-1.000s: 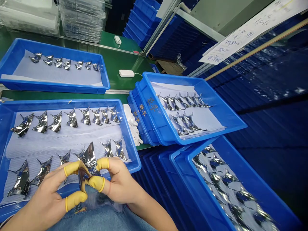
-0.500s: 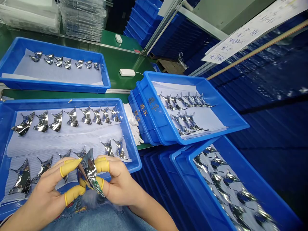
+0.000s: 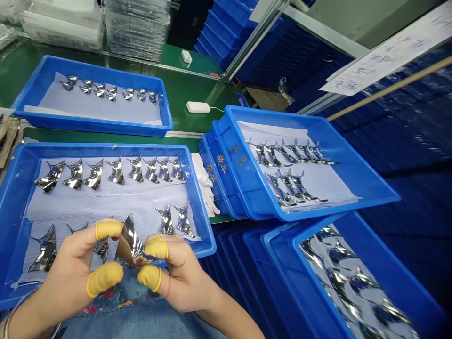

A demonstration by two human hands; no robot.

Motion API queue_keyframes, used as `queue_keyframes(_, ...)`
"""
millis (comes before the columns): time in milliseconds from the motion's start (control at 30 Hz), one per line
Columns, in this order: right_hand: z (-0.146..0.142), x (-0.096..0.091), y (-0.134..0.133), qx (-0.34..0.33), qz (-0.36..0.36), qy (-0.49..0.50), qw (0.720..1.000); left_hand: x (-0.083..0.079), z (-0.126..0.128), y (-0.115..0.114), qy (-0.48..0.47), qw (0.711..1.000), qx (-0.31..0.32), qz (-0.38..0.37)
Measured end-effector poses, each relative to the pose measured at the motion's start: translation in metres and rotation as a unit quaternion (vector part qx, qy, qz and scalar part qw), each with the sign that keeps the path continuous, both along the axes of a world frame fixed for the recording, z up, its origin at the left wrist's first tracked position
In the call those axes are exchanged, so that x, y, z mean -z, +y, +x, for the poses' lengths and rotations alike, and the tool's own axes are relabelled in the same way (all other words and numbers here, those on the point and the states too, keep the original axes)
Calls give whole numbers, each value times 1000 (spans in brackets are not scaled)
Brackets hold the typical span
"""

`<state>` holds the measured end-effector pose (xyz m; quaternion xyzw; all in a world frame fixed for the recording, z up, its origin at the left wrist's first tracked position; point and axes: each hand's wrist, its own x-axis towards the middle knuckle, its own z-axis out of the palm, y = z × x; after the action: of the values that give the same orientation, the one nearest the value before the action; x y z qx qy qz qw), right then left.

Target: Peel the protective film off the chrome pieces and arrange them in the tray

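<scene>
Over the near edge of the blue tray, my right hand [image 3: 183, 270] pinches one end of a curved, mirror-shiny chrome part [image 3: 129, 245] between thumb and forefinger. The part is tilted, with a pointed corner up. My left hand [image 3: 79, 263] is at the part's left side, thumb and forefinger spread apart; its forefinger tip is close to the part, and I cannot tell if it touches. Yellow finger cots cover fingertips on both hands. Behind them the blue tray [image 3: 7, 207] holds rows of similar chrome parts [image 3: 93, 175] on white paper, some hidden by my left hand.
Another blue tray [image 3: 99, 123] with small chrome pieces lies farther back. To the right stand stacked blue trays [image 3: 247, 193] and a lower tray [image 3: 391, 278], both with chrome parts. White gloves [image 3: 205, 183] lie between. A white box with a cable [image 3: 197, 107] sits on the green table.
The chrome part has turned in my fingers, showing a broader face. My left thumb and forefinger have moved apart from their grip on it. The whole view has shifted slightly.
</scene>
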<state>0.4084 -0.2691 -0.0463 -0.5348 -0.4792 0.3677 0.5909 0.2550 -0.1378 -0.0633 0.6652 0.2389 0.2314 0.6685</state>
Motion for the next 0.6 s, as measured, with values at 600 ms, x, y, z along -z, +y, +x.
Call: queue_keyframes(600, -3, -3, -1, -17, -26, 74, 997, -1, -3, 8, 14, 998, 18, -63)
